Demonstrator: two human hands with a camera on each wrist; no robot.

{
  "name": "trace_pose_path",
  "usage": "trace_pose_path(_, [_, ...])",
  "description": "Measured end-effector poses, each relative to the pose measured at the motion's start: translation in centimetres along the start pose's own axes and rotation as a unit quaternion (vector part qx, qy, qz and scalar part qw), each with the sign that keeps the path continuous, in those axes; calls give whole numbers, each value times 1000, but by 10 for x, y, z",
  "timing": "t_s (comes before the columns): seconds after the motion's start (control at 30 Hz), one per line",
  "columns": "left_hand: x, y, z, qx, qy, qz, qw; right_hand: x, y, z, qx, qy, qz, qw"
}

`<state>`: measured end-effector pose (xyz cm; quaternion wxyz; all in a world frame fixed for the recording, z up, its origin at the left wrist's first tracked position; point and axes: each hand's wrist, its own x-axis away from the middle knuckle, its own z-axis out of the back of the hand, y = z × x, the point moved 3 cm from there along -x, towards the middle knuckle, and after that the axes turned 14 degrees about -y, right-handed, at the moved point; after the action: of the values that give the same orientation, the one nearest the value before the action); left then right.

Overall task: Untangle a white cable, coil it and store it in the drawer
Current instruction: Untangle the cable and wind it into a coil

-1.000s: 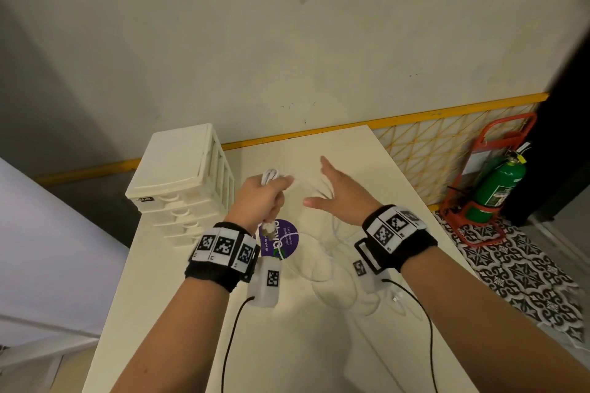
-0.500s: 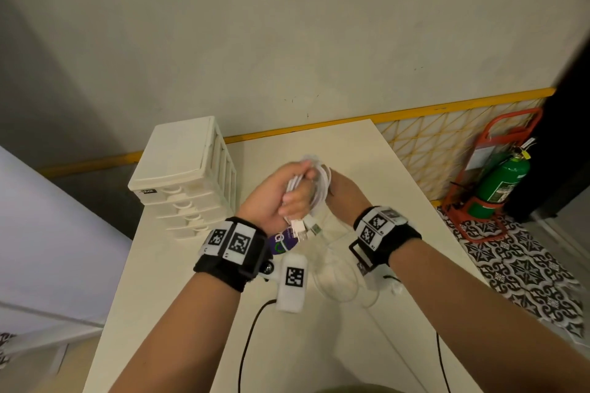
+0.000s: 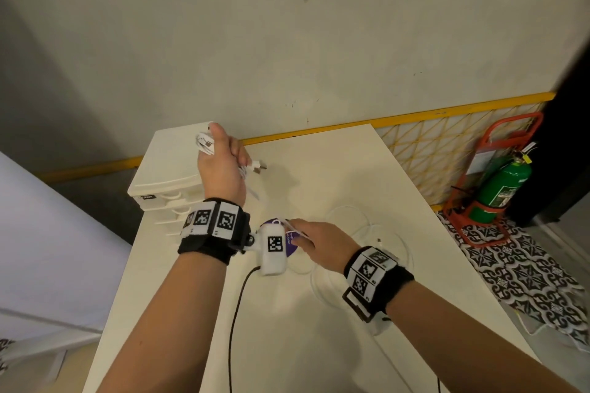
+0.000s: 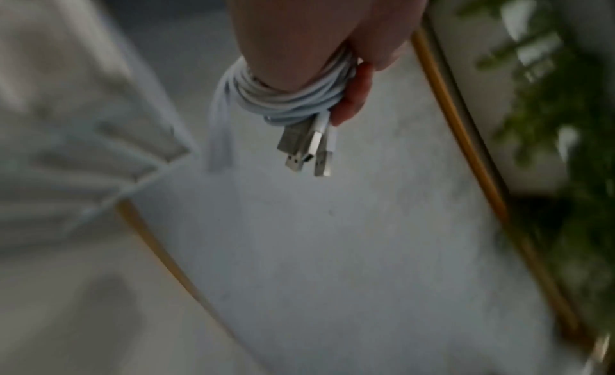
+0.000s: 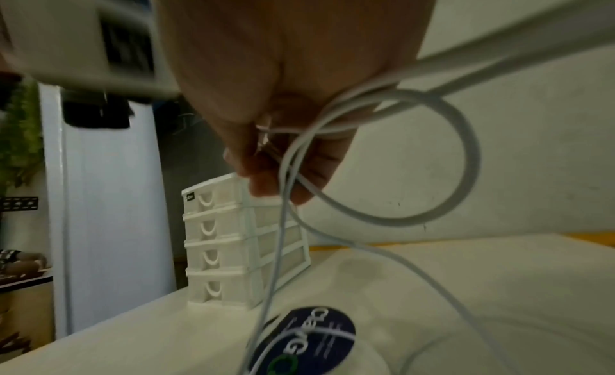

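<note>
My left hand [image 3: 223, 153] is raised above the white drawer unit [image 3: 166, 179] and grips a coiled white cable [image 3: 204, 142]. Its USB plugs [image 3: 260, 166] stick out to the right. In the left wrist view the coil [image 4: 289, 101] wraps under the left hand [image 4: 349, 96], and the plugs [image 4: 306, 149] hang below it. My right hand [image 3: 300, 236] is low over the table and pinches a loose white cable strand [image 3: 282, 223] by the purple sticker [image 3: 291, 244]. In the right wrist view the right hand's fingers [image 5: 266, 167] hold a strand that loops [image 5: 465, 157] to the right. All drawers [image 5: 213, 249] look closed.
More loose white cable loops [image 3: 367, 230] lie on the cream table [image 3: 335, 169] to the right of my right hand. A black wire [image 3: 236, 313] runs down from my left wrist. A green fire extinguisher [image 3: 498, 191] stands on the floor at the right, beyond the table edge.
My left hand has lifted the coil up and to the back left, over the drawer unit. My right hand has left the coil, dropped to the table and pinched a loose strand near the purple sticker.
</note>
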<state>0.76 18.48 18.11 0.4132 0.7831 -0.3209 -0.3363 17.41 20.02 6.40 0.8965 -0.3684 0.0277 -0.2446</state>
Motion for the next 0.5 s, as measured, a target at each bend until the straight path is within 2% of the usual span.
trace_pose_path(0.03, [-1, -3, 3, -108, -11, -4, 994, 1, -3, 4, 13, 9, 24, 1000])
trace_pose_path(0.07, [-1, -9, 6, -220, -34, 7, 975, 2, -6, 10, 29, 30, 48, 998])
trace_pose_path(0.13, [2, -27, 12, -397, -112, 65, 908, 4, -10, 25, 63, 94, 85, 990])
trace_pose_path(0.2, [9, -46, 14, -496, -210, 106, 836, 6, -12, 43, 87, 151, 109, 979])
trace_pose_path(0.23, [15, -51, 12, -505, -248, 120, 818, 7, -13, 51, 96, 171, 121, 973])
trace_pose_path(0.27, [22, -54, 9, -494, -280, 136, 812, 9, -14, 58, 102, 192, 132, 967])
trace_pose_path(0.4, [43, -56, -7, -382, -363, 214, 822, 11, -15, 81, 100, 247, 135, 954])
trace_pose_path(0.5, [50, -55, -18, -232, -413, 286, 833, 10, -10, 91, 105, 256, 111, 955])
